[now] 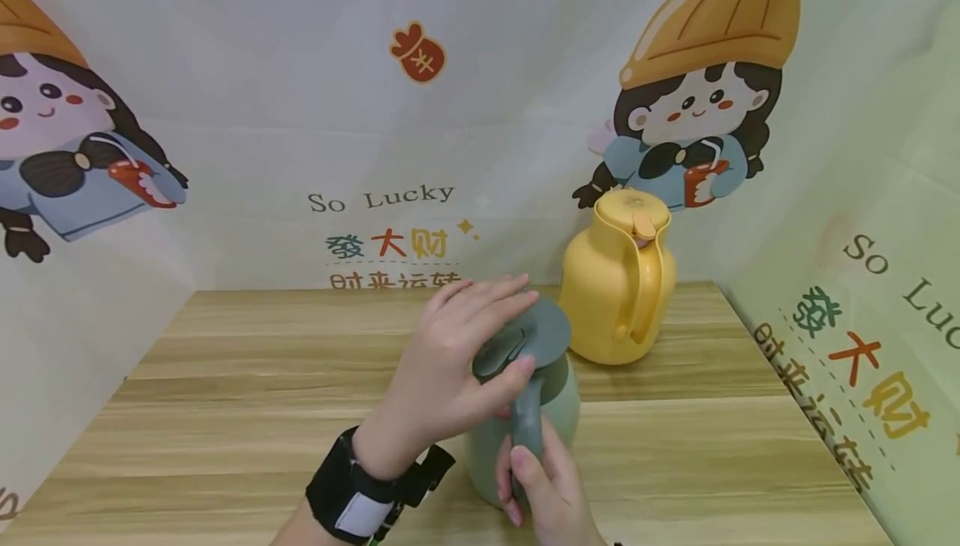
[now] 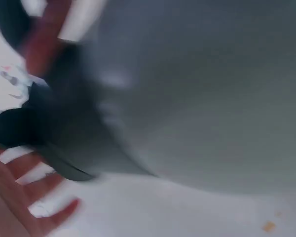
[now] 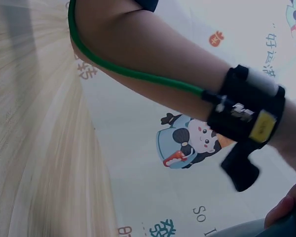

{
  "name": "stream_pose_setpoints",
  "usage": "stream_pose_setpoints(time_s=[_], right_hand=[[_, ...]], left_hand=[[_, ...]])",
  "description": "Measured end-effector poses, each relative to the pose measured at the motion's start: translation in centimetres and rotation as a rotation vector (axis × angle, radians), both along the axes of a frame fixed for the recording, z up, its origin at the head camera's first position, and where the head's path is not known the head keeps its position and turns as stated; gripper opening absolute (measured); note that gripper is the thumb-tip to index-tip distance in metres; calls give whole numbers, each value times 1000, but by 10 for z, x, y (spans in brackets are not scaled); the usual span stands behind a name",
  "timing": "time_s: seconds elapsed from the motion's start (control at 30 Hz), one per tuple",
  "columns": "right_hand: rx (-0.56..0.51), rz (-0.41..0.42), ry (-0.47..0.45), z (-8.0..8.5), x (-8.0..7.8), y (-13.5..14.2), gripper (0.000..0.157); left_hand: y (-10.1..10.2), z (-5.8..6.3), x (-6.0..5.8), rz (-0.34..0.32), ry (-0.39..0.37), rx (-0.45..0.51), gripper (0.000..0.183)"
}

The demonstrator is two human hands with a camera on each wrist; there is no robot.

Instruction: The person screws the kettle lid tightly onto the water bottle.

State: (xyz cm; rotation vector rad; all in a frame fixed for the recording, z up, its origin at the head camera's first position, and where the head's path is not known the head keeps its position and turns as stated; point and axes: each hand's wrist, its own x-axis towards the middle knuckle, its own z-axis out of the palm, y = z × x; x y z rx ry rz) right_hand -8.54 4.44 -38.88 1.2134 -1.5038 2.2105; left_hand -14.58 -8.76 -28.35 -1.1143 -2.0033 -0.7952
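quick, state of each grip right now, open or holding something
Left grip: open, fingers over the round grey-blue lid of the pale green rounded jug.
Right grip: closed, holding that jug's long grey-blue handle.

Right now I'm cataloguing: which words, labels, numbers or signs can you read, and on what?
"So Lucky": back wall.
"So Luc", cut off: right wall.
"發大财": both walls.
"时来运转": both walls; back one partly hidden.
"好运满": backdrop, right wrist view, plus cut-off fragments.
Sign on printed red pouch: too small.
Wristband markings: blurred.
Green jug, yellow jug: none readable.
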Motion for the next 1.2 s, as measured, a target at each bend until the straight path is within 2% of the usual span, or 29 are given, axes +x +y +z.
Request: stream_pose_setpoints(time_s=[0.13,0.27,0.33,0.4,0.53,0.67,0.9,1.1,1.2], right_hand=[[3,11,-7,0,0,1,35],[1,12,-8,0,0,1,21],[-3,11,-14,0,0,1,15],[-7,10,-27,0,1,1,15],[-1,-1,-32,0,2,0,17],[16,-19,-13,-1,1,-1,13],[17,-13,-11,0,0,0,13],[12,-1,-3,1,1,1,30],[10,5,-10,2,1,0,32]], left_hand=[[10,17,13,193,-102,-43,52],[23,25,19,363,-153,-143,61],[30,25,20,428,-169,-201,66],[35,23,19,482,-178,-250,70],[39,16,16,545,-170,-298,70],[38,11,13,540,-128,-293,64],[31,12,4,426,-148,-274,52],[23,14,-3,345,-188,-334,50],[19,15,-5,307,-182,-349,49]])
